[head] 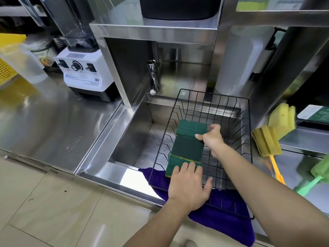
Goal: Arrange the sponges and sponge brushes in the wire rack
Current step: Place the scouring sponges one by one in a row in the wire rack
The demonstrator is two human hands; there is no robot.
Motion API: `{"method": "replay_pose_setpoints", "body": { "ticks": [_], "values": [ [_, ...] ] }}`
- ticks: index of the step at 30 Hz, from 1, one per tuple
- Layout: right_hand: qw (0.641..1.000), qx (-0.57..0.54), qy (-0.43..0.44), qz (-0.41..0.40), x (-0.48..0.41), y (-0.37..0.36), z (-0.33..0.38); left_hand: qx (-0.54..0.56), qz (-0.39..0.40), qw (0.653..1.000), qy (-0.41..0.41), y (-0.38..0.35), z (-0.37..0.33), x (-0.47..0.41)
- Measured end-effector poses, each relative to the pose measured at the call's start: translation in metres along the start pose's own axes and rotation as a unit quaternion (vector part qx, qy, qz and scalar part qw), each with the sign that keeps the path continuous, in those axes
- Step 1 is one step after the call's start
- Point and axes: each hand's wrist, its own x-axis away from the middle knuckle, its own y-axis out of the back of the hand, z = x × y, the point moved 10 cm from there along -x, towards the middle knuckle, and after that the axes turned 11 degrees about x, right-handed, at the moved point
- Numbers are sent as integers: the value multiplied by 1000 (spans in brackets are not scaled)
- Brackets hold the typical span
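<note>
A black wire rack sits over the steel sink. Three green scouring sponges lie in a row along its left side: the far sponge, the middle sponge and the near sponge. My right hand grips the right edge of the far and middle sponges. My left hand lies flat with its fingers on the near sponge. To the right of the rack lie a yellow sponge brush with an orange handle, a green sponge brush and a yellow sponge.
A purple cloth lies under the rack's front edge. The sink has a tap at the back. A white blender and a clear jug stand on the left counter.
</note>
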Motion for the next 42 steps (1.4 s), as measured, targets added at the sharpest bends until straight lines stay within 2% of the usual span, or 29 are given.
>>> {"method": "replay_pose_setpoints", "body": {
  "ticks": [8, 11, 15, 18, 21, 24, 26, 29, 34, 37, 40, 42],
  "values": [
    [982, 158, 83, 64, 7, 3, 17, -4, -1, 1000, -26, 1, -7, -1],
    [984, 141, 96, 49, 10, 20, 24, -3, 6, 999, -42, -2, -19, -3],
    [986, 44, 157, -42, 20, 78, 45, 13, 37, 996, -80, -17, -53, -3],
    [964, 12, 187, -189, 25, 144, 50, 21, 47, 993, -102, -25, -70, -3],
    [934, 37, 138, -327, 27, 206, 31, 27, 48, 993, -102, -27, -71, -5],
    [917, 55, 64, -389, 21, 246, 1, 34, 65, 993, -97, -30, -72, -5],
    [924, 61, 7, -376, 9, 257, -18, 32, 72, 992, -94, -31, -72, -5],
    [942, 125, -76, -302, -4, 254, -36, 39, 84, 991, -93, -32, -72, -5],
    [959, 151, -95, -218, -14, 242, -40, 46, 82, 990, -104, -29, -74, -5],
    [956, 105, -65, -266, -7, 248, -33, 50, 76, 990, -109, -28, -75, -4],
    [943, -59, 5, -329, 6, 255, -26, 44, 72, 990, -112, -28, -75, -5],
    [927, -148, 51, -339, 15, 256, -19, 44, 71, 990, -111, -28, -74, -5]
  ]
}}
